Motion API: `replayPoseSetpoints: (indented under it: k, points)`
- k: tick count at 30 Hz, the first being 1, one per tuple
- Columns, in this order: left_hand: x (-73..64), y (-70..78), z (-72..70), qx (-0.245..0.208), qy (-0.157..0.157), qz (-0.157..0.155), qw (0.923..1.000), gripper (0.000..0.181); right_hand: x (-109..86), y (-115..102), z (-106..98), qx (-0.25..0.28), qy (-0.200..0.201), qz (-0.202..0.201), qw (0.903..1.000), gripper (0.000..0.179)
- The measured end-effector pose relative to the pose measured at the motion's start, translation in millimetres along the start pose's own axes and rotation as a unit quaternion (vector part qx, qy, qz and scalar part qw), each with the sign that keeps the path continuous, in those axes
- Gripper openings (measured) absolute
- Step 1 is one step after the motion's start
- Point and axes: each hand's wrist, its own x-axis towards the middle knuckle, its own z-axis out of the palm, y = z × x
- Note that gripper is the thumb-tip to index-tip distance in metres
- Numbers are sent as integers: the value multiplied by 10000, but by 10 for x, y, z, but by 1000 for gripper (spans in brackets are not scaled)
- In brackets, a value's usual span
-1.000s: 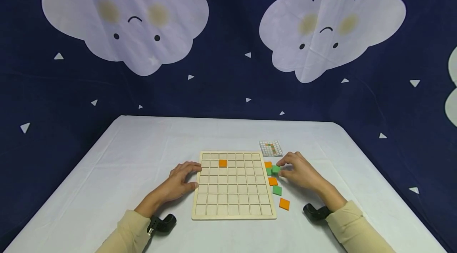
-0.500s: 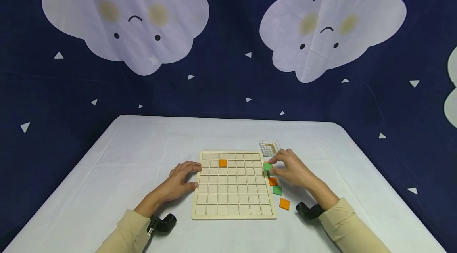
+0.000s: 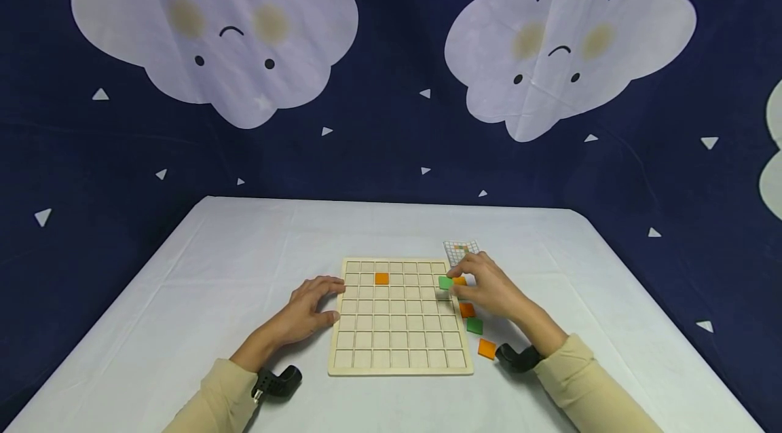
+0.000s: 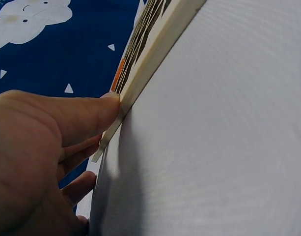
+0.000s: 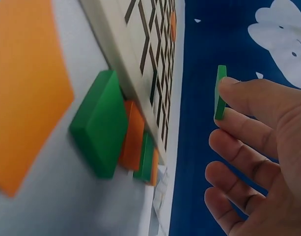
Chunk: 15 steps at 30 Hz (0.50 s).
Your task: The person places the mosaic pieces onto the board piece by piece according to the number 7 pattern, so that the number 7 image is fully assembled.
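Observation:
A wooden grid board (image 3: 400, 341) lies on the white table, with an orange tile (image 3: 381, 279) in one of its upper squares. My left hand (image 3: 305, 311) rests at the board's left side, thumb and fingertips touching the edge; in the left wrist view the thumb (image 4: 86, 115) lies against the rim. Between thumb and index finger, my right hand (image 3: 491, 290) pinches a square green tile (image 3: 445, 282) above the board's upper right squares. The right wrist view shows that green tile (image 5: 220, 92) edge-on and lifted, with the other fingers loosely bent below.
Loose orange and green tiles lie along the board's right side, among them an orange tile (image 3: 487, 349) and a green tile (image 3: 474, 326). Behind them is a small card (image 3: 458, 250) with a coloured grid pattern, partly covered by my right hand.
My right hand has lifted the green tile from beside the board and carried it left, over the board's right edge. My left hand has stayed put.

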Motion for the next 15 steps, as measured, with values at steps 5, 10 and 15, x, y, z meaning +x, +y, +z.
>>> replayPoseSetpoints:
  k: [5,10,15]
  points:
    - [0,1,1,-10,9,-11,10000,43,36,-62,19,93,2,-107,9999,21]
    - [-1,3,2,-23,12,-18,10000,43,69,-105,51,88,15,-152,9998,21]
    - [-1,3,3,-22,11,-4,10000,42,90,-137,76,136,-2,-299,9995,20]
